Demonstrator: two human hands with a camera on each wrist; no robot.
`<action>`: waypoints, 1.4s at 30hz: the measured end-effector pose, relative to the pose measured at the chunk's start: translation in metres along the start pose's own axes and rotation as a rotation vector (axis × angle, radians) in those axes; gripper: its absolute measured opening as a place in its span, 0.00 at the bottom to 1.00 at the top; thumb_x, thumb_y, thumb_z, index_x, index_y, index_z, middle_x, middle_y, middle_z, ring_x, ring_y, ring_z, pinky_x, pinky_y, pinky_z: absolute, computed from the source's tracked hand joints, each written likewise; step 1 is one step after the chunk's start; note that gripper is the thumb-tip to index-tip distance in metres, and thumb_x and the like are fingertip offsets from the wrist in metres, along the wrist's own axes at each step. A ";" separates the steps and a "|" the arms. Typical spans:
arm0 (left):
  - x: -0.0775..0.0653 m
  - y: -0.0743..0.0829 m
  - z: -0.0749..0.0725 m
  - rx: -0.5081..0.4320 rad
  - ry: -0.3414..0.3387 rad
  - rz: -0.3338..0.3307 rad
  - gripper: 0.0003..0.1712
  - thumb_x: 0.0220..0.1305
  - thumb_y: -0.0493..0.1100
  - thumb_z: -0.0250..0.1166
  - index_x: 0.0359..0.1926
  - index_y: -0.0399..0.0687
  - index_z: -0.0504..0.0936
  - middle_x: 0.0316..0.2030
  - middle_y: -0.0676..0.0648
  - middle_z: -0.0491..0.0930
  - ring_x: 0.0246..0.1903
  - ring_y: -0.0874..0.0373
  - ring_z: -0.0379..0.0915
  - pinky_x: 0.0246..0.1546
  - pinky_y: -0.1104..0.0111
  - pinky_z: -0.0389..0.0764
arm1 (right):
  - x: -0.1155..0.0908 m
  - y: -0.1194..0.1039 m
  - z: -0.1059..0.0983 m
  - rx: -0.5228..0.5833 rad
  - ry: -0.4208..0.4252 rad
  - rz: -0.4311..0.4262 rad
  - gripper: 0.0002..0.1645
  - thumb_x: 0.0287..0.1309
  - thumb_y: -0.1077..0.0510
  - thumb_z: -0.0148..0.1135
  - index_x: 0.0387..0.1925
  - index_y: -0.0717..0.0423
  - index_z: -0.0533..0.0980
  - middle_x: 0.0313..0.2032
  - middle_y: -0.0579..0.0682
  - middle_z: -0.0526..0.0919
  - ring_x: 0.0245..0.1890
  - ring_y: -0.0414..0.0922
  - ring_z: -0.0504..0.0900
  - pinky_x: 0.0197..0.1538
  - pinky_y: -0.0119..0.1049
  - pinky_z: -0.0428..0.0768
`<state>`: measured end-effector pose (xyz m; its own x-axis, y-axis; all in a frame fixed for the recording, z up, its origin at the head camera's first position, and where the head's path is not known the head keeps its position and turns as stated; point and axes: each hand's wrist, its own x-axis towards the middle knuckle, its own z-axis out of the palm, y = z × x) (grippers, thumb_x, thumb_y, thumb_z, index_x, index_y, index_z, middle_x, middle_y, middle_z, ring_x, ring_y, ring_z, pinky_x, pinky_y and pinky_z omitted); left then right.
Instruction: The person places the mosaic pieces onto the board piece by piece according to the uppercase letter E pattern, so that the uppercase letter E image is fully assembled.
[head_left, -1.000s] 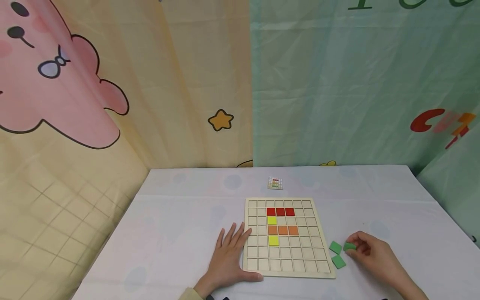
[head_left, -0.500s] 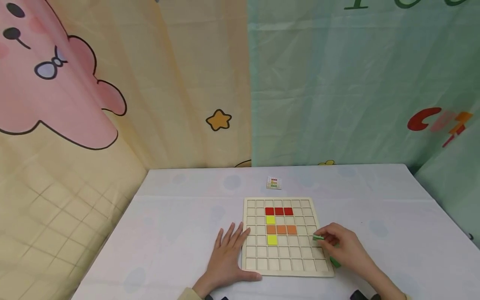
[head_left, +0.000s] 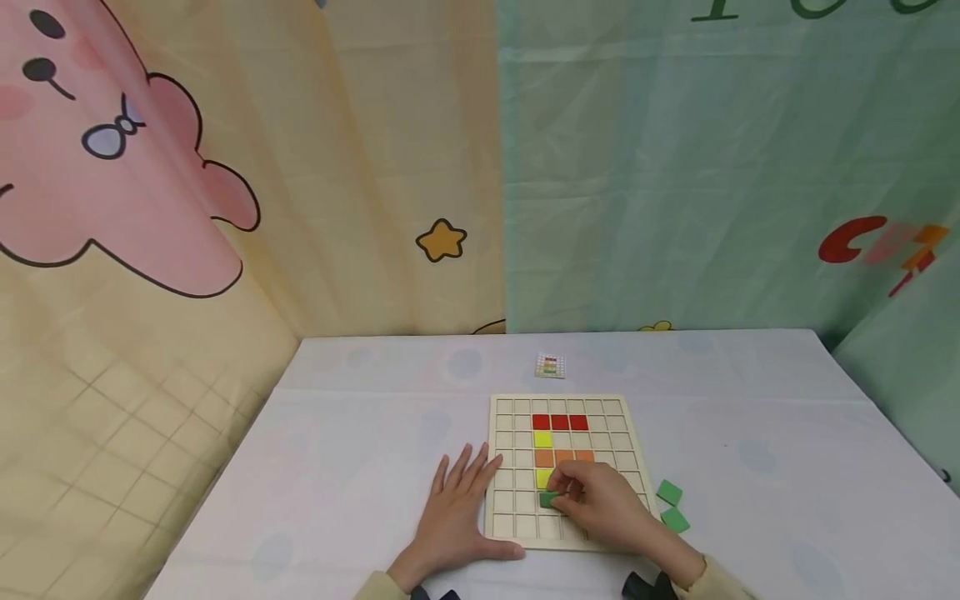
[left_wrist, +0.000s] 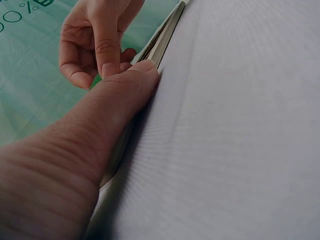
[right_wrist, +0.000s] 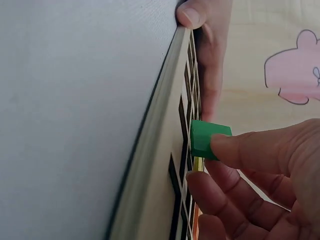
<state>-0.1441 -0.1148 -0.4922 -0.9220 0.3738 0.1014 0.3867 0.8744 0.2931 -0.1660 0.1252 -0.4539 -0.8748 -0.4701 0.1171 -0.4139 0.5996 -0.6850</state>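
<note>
My right hand (head_left: 603,504) pinches a green square tile (right_wrist: 207,139) between thumb and fingers, tilted over a cell of the wooden grid board (head_left: 517,527). That cell lies just below the lower yellow tile (head_left: 543,477). My left hand (head_left: 453,512) lies spread at the board's left side, its fingertips at the left edge and its thumb (left_wrist: 142,72) along the near edge. On the board sit a row of red tiles (head_left: 560,422), an upper yellow tile (head_left: 542,439) and a row of orange tiles (head_left: 544,459), partly behind the right hand.
Two loose green tiles, one farther back (head_left: 670,492) and one nearer (head_left: 675,520), lie on the white tablecloth just right of the board. A small pattern card (head_left: 551,366) lies beyond the board's far edge. Printed curtains (head_left: 652,183) hang behind the table.
The right hand has carried the green tile leftward from beside the board to the column under the yellow tile. The left hand has stayed in place.
</note>
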 end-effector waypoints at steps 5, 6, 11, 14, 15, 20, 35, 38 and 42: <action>-0.002 -0.001 0.001 0.018 0.009 -0.001 0.69 0.34 0.88 0.52 0.73 0.54 0.54 0.73 0.49 0.46 0.72 0.49 0.34 0.67 0.49 0.33 | 0.003 -0.002 0.005 -0.035 -0.007 0.027 0.10 0.50 0.60 0.71 0.27 0.43 0.76 0.20 0.34 0.71 0.20 0.34 0.68 0.21 0.30 0.70; -0.002 -0.001 0.001 0.014 0.009 0.000 0.70 0.34 0.88 0.52 0.73 0.54 0.54 0.73 0.49 0.46 0.71 0.49 0.34 0.67 0.49 0.34 | 0.002 -0.001 0.005 -0.041 -0.007 0.027 0.10 0.50 0.59 0.71 0.27 0.43 0.76 0.20 0.33 0.71 0.20 0.33 0.68 0.21 0.30 0.70; -0.001 0.000 0.001 -0.001 0.011 0.011 0.70 0.34 0.88 0.52 0.73 0.53 0.54 0.73 0.48 0.47 0.71 0.49 0.34 0.67 0.49 0.34 | 0.001 0.000 0.004 -0.081 0.007 0.008 0.10 0.49 0.59 0.72 0.26 0.43 0.78 0.24 0.33 0.71 0.22 0.33 0.68 0.23 0.29 0.70; 0.001 -0.001 0.002 0.009 0.018 0.017 0.69 0.34 0.88 0.52 0.73 0.53 0.54 0.73 0.49 0.46 0.71 0.49 0.34 0.67 0.49 0.33 | 0.002 -0.001 0.004 -0.103 0.013 -0.001 0.09 0.49 0.59 0.72 0.25 0.43 0.79 0.24 0.34 0.70 0.22 0.34 0.67 0.23 0.29 0.70; 0.001 -0.001 0.002 0.010 0.020 0.016 0.69 0.34 0.88 0.52 0.73 0.54 0.54 0.73 0.49 0.46 0.72 0.49 0.34 0.67 0.49 0.33 | 0.002 -0.001 0.004 -0.108 0.010 0.000 0.09 0.49 0.59 0.72 0.24 0.43 0.79 0.24 0.34 0.69 0.22 0.34 0.67 0.23 0.28 0.69; 0.001 -0.001 0.002 0.006 0.021 0.018 0.69 0.34 0.88 0.53 0.73 0.53 0.54 0.73 0.49 0.47 0.71 0.49 0.35 0.67 0.49 0.35 | 0.000 0.000 0.003 -0.117 -0.010 -0.012 0.07 0.49 0.59 0.72 0.24 0.44 0.81 0.23 0.34 0.69 0.21 0.34 0.67 0.23 0.28 0.69; 0.000 0.003 -0.001 0.000 -0.008 -0.006 0.69 0.34 0.88 0.53 0.73 0.54 0.54 0.73 0.49 0.46 0.71 0.49 0.34 0.67 0.48 0.35 | -0.033 0.019 -0.029 -0.037 -0.002 -0.241 0.06 0.55 0.57 0.68 0.36 0.47 0.82 0.36 0.34 0.76 0.34 0.34 0.73 0.36 0.31 0.76; 0.000 0.003 -0.001 -0.002 -0.008 -0.006 0.70 0.33 0.88 0.52 0.73 0.54 0.54 0.73 0.49 0.46 0.71 0.49 0.34 0.67 0.48 0.34 | -0.035 0.026 -0.047 -0.074 0.016 -0.144 0.05 0.55 0.56 0.68 0.36 0.46 0.82 0.35 0.35 0.78 0.32 0.34 0.74 0.31 0.30 0.76; -0.001 0.002 -0.001 -0.007 0.002 0.001 0.70 0.33 0.88 0.53 0.73 0.53 0.54 0.73 0.49 0.47 0.71 0.48 0.35 0.67 0.47 0.35 | -0.037 0.039 -0.070 -0.150 0.043 -0.030 0.07 0.53 0.57 0.69 0.36 0.46 0.82 0.36 0.37 0.78 0.34 0.37 0.75 0.28 0.30 0.74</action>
<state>-0.1426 -0.1133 -0.4910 -0.9216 0.3740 0.1035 0.3875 0.8719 0.2995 -0.1675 0.2109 -0.4349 -0.8702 -0.4628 0.1688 -0.4700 0.6772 -0.5661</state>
